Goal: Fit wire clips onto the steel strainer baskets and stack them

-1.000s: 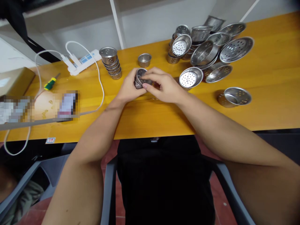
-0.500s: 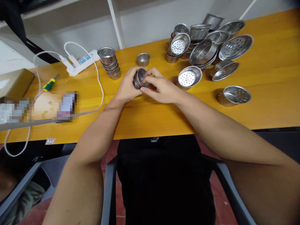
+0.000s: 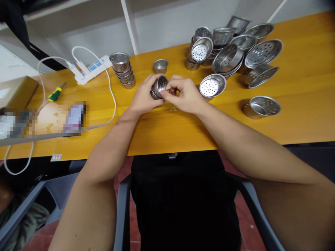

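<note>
My left hand (image 3: 146,93) is wrapped round a small perforated metal strainer cup (image 3: 160,84), which is tilted with its mouth facing right. A second rim shows behind it, so two cups may be nested there. My right hand (image 3: 183,93) has its thumb and index finger pinched together at the cup's right edge; whatever lies between the fingertips is too small to make out. Below the right hand, a thin wire ring (image 3: 173,109) shows in part on the table. Just behind my hands stands another small metal cup (image 3: 160,66).
A stack of perforated cups (image 3: 119,63) stands back left, near a white power strip (image 3: 91,71) with cables. Several larger strainer cups (image 3: 227,58) crowd the back right. A single cup (image 3: 261,107) sits front right. A screwdriver (image 3: 55,94) and a phone (image 3: 74,118) lie left.
My right hand has drawn its fingers out of the cup to its right edge, into a pinch. The cup has turned slightly rightward. One tipped strainer at right has rolled further right.
</note>
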The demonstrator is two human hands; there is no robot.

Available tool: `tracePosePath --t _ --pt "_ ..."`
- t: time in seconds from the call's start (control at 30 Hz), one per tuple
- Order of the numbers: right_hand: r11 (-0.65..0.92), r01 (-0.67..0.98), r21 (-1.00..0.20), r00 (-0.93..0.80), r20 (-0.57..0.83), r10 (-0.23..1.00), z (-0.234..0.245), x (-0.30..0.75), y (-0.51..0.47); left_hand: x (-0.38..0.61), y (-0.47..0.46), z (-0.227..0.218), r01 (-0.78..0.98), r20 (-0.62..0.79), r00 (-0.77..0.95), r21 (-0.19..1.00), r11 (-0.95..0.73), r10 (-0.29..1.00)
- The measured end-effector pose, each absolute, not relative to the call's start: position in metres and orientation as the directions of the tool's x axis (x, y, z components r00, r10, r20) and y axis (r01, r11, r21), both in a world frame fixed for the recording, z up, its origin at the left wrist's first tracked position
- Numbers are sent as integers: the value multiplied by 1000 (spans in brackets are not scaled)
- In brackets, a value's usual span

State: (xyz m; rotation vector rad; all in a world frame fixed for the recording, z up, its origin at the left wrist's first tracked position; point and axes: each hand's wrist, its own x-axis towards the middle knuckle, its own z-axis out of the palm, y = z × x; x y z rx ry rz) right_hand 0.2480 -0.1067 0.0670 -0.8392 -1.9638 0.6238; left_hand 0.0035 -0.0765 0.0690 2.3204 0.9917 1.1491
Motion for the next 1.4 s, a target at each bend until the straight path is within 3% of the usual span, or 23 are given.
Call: tracePosePath --t 0.3,0.47,0.6,0.67,0.77,0.87,0.97,1.27,1.4 --pt "602 188 -776 -273 547 791 67 243 -99 1 -56 50 377 585 431 576 -726 687" --pt "520 68 -851 -208 498 842 73 242 -98 -7 -43 36 342 606 485 532 -775 630" --pt "440 -29 -897 -159 439 884 73 253 -90 -16 -31 26 373 607 423 560 -739 673" --pt "446 27 -895 -144 438 887 75 261 -88 -23 -24 23 404 604 358 588 -701 712" --pt "497 248 -832 -221 451 865 77 270 -92 -31 -16 22 416 605 248 639 -647 757" --pt "509 469 -722 -351 377 857 76 272 -97 -36 -16 23 391 604 165 686 -614 780" --pt "488 589 -644 -376 316 871 71 272 -97 -36 -16 21 386 603 150 694 -608 784" --pt "485 632 -604 -344 342 874 58 280 -87 -33 -16 18 414 552 238 686 -598 799" --pt "509 506 -696 -294 416 861 46 269 -84 -26 -31 24 421 525 312 671 -610 792"
